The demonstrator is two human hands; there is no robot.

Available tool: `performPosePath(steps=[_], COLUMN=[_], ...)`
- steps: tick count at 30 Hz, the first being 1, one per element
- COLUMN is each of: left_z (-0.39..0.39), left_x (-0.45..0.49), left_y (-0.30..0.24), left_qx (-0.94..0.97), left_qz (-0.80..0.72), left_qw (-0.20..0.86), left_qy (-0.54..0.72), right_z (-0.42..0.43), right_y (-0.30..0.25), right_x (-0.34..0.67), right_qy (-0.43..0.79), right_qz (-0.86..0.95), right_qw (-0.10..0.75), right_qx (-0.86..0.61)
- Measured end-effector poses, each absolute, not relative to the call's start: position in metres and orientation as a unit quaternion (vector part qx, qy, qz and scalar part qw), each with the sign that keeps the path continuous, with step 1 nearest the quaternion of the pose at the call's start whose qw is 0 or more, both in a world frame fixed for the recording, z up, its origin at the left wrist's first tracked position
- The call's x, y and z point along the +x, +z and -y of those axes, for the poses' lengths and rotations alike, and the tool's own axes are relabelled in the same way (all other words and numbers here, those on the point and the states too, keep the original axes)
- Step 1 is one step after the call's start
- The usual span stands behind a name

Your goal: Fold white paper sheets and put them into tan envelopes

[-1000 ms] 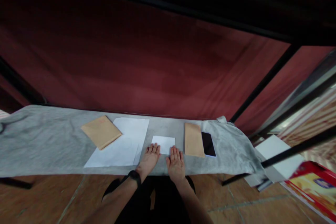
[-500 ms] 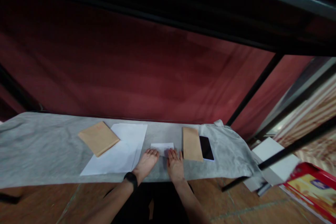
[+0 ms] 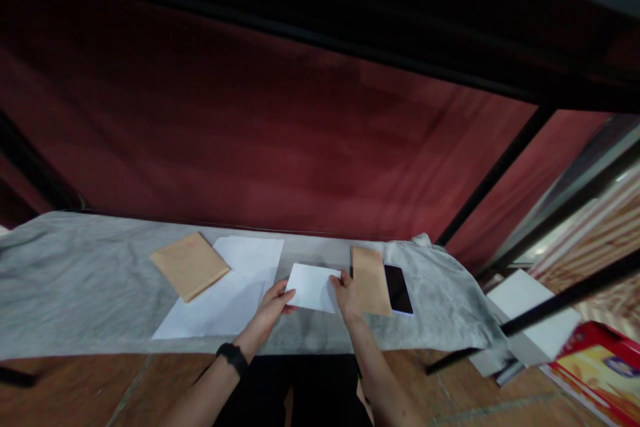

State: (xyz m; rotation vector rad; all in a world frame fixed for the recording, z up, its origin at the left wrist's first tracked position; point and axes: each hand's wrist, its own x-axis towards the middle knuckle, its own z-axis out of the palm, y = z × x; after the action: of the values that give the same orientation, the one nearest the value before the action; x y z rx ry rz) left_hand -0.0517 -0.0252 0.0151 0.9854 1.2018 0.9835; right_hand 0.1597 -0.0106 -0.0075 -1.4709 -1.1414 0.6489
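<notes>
A small folded white paper (image 3: pixel 313 287) is held up just over the grey cloth by both hands. My left hand (image 3: pixel 274 299) pinches its left edge, thumb on top and fingers beneath. At the right edge, my right hand (image 3: pixel 346 293) grips it the same way. To the left, larger white sheets (image 3: pixel 235 303) lie flat, with a brown envelope (image 3: pixel 191 265) resting across their upper left part. Close beside my right hand lie brown envelopes (image 3: pixel 371 283), and a dark-screened phone (image 3: pixel 399 289) sits against their right side.
A grey cloth (image 3: pixel 100 287) covers the narrow table. Behind it hangs a dark red sheet (image 3: pixel 280 147), with a black frame bar (image 3: pixel 495 177) at the right. White boxes (image 3: pixel 535 320) and a red and yellow carton (image 3: pixel 597 370) stand on the floor, lower right.
Both hands were pressing flat on the folded paper at the table. Now they grip its two side edges and have lifted it, turning its broad white face toward me.
</notes>
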Motion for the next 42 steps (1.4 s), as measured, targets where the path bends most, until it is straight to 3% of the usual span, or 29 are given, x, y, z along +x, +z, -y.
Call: performPosePath(steps=[4,9,11,14,20,27,33,37,40,42], left_z=[0.029,0.023,0.021,0.020,0.032,0.034,-0.001,-0.016,-0.023,-0.027], left_x=[-0.042,-0.036,-0.032,-0.028,-0.022,-0.020,-0.045,-0.052,-0.053,-0.052], left_y=[0.000,0.001,0.007,0.019,0.016,-0.020,-0.029,-0.022,-0.017,-0.016], left_qx=[0.390,0.384,0.390,0.377,0.328,0.343,0.455,0.533,0.568,0.619], left_qz=[-0.545,-0.547,-0.539,-0.520,-0.532,-0.528,-0.530,-0.472,-0.446,-0.455], left_qw=[0.602,0.594,0.594,0.617,0.631,0.644,0.550,0.593,0.613,0.566], left_qy=[0.434,0.448,0.453,0.455,0.459,0.434,0.457,0.376,0.321,0.299], right_z=[0.030,0.066,0.072,0.068,0.042,0.042,0.053,0.060,0.067,0.069], right_y=[-0.021,-0.032,-0.028,-0.015,0.000,-0.022,-0.042,-0.051,-0.052,-0.050], right_x=[0.153,0.129,0.119,0.114,0.120,0.121,0.146,0.155,0.159,0.157], right_qy=[0.206,0.063,0.051,0.084,0.315,0.446,0.440,0.399,0.322,0.240], right_qz=[0.503,0.730,0.755,0.734,0.498,0.321,0.284,0.290,0.360,0.466], right_qw=[0.528,0.337,0.305,0.337,0.557,0.633,0.624,0.623,0.605,0.554], right_qx=[-0.652,-0.592,-0.578,-0.584,-0.585,-0.545,-0.580,-0.607,-0.633,-0.647])
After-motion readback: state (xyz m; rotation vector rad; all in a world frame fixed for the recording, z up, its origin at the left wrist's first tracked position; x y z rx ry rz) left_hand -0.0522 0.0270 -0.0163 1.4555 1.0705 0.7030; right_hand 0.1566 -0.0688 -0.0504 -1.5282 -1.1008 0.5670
